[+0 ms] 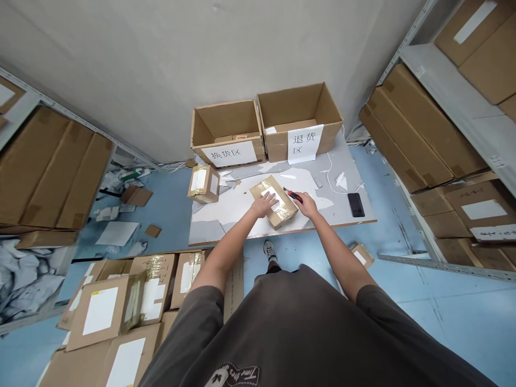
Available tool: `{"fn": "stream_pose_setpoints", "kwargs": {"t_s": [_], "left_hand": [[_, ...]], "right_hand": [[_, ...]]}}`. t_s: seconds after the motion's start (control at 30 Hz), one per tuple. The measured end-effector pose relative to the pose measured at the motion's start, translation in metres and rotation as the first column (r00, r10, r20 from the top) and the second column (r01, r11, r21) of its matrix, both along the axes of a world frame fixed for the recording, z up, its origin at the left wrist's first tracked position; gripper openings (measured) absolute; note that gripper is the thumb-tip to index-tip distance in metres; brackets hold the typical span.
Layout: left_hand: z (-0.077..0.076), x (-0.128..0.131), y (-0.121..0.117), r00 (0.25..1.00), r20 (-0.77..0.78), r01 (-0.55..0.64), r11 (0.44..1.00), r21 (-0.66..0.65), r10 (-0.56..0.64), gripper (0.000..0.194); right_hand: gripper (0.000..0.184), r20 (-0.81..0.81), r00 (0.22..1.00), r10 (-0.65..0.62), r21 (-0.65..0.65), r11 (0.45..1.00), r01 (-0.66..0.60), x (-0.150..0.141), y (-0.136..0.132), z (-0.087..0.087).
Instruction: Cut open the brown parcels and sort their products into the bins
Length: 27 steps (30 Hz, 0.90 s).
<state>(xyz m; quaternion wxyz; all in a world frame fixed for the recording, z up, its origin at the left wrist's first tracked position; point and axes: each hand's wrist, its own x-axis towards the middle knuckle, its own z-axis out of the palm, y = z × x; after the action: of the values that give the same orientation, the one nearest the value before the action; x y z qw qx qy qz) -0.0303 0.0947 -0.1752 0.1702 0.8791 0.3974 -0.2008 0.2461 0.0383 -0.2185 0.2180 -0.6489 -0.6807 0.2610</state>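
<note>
A taped cardboard box (285,210) with a white label lies at an angle on the table, in the middle of the head view. My left hand (264,205) rests flat on top of it, fingers spread over the label. In my right hand (307,204) is a red and black utility knife (295,197), held just right of the box with its tip pointing to the upper left. From here I cannot tell whether the tip touches the cardboard. The lower end of the box carries shiny clear tape.
Two open cartons with paper signs, one left (226,121) and one right (296,105), stand at the table's back. A small taped box (203,184) sits left, a phone (356,205) right. Stacked parcels (100,312) crowd the lower left; shelves (439,59) flank the table (342,161).
</note>
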Motion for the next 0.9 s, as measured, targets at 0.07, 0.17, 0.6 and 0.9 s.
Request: {"fn": "stream_pose_setpoints", "kwargs": {"t_s": [0.07, 0.17, 0.6, 0.9], "left_hand": [[-0.004, 0.002, -0.002, 0.998, 0.016, 0.053, 0.998, -0.036, -0.052, 0.097], [-0.007, 0.004, -0.004, 0.999, 0.031, 0.013, 0.999, -0.032, -0.012, 0.084], [-0.002, 0.04, -0.014, 0.94, -0.127, -0.306, 0.947, 0.093, 0.317, 0.084], [-0.001, 0.043, -0.013, 0.914, -0.119, -0.375, 0.92, 0.115, 0.388, 0.094]], "right_hand": [[0.049, -0.002, 1.0, -0.002, -0.003, 1.0, 0.002, 0.002, 0.001, 0.001], [0.049, -0.021, 1.0, -0.003, 0.001, 1.0, 0.003, 0.004, 0.002, 0.0], [0.049, -0.171, 0.982, -0.073, -0.021, 0.997, 0.071, 0.016, 0.001, -0.016], [0.054, -0.311, 0.939, -0.148, -0.127, 0.985, 0.113, 0.011, 0.0, -0.021]]}}
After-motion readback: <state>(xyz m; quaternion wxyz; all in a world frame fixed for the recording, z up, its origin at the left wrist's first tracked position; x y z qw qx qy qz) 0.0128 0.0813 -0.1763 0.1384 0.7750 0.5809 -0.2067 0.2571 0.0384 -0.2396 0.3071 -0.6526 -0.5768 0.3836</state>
